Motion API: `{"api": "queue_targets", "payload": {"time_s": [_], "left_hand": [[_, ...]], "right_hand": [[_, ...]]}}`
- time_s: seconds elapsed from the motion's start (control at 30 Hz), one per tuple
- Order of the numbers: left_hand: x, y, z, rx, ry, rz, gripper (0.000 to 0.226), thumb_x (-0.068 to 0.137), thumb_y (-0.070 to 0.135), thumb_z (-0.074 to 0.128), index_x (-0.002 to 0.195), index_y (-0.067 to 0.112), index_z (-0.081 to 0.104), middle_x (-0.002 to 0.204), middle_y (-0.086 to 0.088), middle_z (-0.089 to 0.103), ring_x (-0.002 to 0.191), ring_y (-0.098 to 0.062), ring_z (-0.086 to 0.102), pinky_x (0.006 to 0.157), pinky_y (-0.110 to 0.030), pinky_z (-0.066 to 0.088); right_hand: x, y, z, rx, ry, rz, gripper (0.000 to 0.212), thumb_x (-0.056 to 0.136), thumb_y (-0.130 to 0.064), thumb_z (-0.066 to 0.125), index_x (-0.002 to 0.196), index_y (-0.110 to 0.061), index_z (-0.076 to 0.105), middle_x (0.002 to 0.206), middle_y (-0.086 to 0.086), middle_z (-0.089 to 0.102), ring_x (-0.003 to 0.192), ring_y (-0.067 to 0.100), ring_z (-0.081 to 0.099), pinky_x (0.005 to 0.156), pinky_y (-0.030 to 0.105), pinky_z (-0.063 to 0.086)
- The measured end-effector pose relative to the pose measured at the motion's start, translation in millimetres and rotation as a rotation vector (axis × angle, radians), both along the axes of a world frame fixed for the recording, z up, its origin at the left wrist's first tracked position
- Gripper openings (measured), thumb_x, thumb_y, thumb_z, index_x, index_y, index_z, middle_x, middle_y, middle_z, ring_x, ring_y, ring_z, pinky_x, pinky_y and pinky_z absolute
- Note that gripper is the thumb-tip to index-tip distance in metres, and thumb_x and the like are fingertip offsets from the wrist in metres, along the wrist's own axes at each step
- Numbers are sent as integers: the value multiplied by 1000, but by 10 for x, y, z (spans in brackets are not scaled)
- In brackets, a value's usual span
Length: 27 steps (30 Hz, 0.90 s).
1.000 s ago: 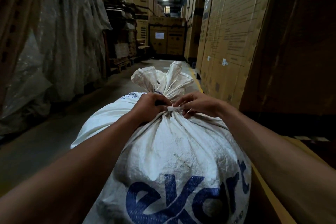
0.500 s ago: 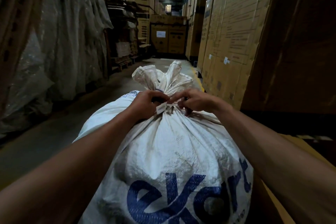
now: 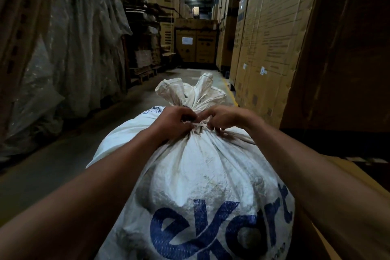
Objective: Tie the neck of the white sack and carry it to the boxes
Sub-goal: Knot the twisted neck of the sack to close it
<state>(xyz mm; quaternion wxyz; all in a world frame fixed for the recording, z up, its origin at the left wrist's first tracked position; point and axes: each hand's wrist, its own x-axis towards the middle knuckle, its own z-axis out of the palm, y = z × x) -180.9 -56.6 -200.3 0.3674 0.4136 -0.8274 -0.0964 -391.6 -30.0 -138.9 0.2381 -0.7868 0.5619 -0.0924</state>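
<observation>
Sack (image 3: 202, 175) lies along the aisle floor, neck (image 3: 197, 131) at 12 o'clock. Left hand (image 3: 174, 123) and right hand (image 3: 224, 119) each pinch an end of the tie (image 3: 200, 125). Best pull ends apart evenly, cinching tight below the bunched mouth. Boxes (image 3: 268, 33) at 1 o'clock.

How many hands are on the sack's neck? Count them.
2. The left hand pinches the tie on the left of the sack neck; the right hand pinches it on the right. Neither is hidden.
</observation>
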Motion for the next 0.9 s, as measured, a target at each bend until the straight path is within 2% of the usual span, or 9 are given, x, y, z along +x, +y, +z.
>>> {"api": "queue_targets", "payload": {"time_s": [0.07, 0.1, 0.17, 0.23, 0.4, 0.53, 0.7, 0.77, 0.9], "left_hand": [[11, 5, -19, -7, 16, -2, 25, 82, 20, 84, 106, 26, 82, 95, 10, 80, 83, 5, 69, 77, -6, 48], [12, 9, -30, -7, 26, -1, 25, 81, 21, 83, 105, 27, 82, 94, 11, 80, 84, 6, 70, 79, -10, 51], [7, 12, -46, -2, 54, -1, 26, 80, 20, 83, 105, 27, 81, 94, 12, 80, 86, 6, 71, 82, -15, 54], [8, 11, -51, -5, 75, 13, 27, 80, 18, 82, 106, 26, 80, 93, 12, 80, 88, 3, 73, 84, -19, 57], [49, -23, -45, -27, 84, 51, 28, 83, 15, 79, 110, 24, 79, 94, 10, 80, 91, -2, 74, 87, -24, 57], [75, -27, -24, -25, 79, 28, 28, 84, 24, 82, 111, 27, 79, 96, 10, 80, 91, -4, 74, 88, -26, 57], [102, -24, -30, -43, 66, 13, 26, 85, 29, 85, 110, 25, 80, 96, 8, 79, 91, -6, 73, 89, -28, 56], [126, -30, -45, -41, 78, 9, 25, 85, 24, 85, 110, 24, 80, 96, 9, 79, 92, -5, 73, 91, -27, 56], [161, -67, -56, -43, 72, -10, 25, 85, 16, 85, 108, 23, 80, 96, 8, 80, 94, -5, 74, 95, -31, 58]], "right_hand": [[117, 52, 20, -117, 130, -14, 62, 88, 6, 46, 130, -31, 73, 108, 5, 77, 82, 21, 71, 58, 15, 53], [190, 80, 24, -179, 185, -40, 55, 87, 3, 50, 124, -28, 77, 107, 3, 78, 83, 19, 71, 54, 12, 48], [325, 90, -17, -304, 232, -100, 35, 86, -6, 58, 111, -18, 81, 104, 10, 77, 90, 25, 70, 60, 21, 45], [452, 53, -108, -374, 211, -166, 24, 89, -13, 63, 108, -9, 77, 107, 18, 74, 103, 33, 70, 69, 27, 43], [591, 4, -263, -401, 153, -181, 35, 99, -12, 56, 129, 1, 65, 130, 23, 67, 122, 37, 63, 86, 32, 48], [526, 3, -347, -448, 151, -156, 31, 96, -16, 57, 120, 1, 68, 117, 24, 71, 112, 40, 67, 81, 35, 51], [463, -2, -432, -534, 41, -153, 20, 88, -11, 59, 102, -3, 70, 101, 23, 74, 96, 40, 69, 72, 32, 45], [476, 15, -428, -530, 35, -147, 20, 91, -12, 59, 103, -3, 71, 103, 23, 74, 99, 40, 68, 74, 35, 44], [510, 57, -370, -484, 65, -139, 28, 96, -13, 56, 117, -3, 72, 120, 22, 72, 114, 39, 64, 90, 38, 45]]}}
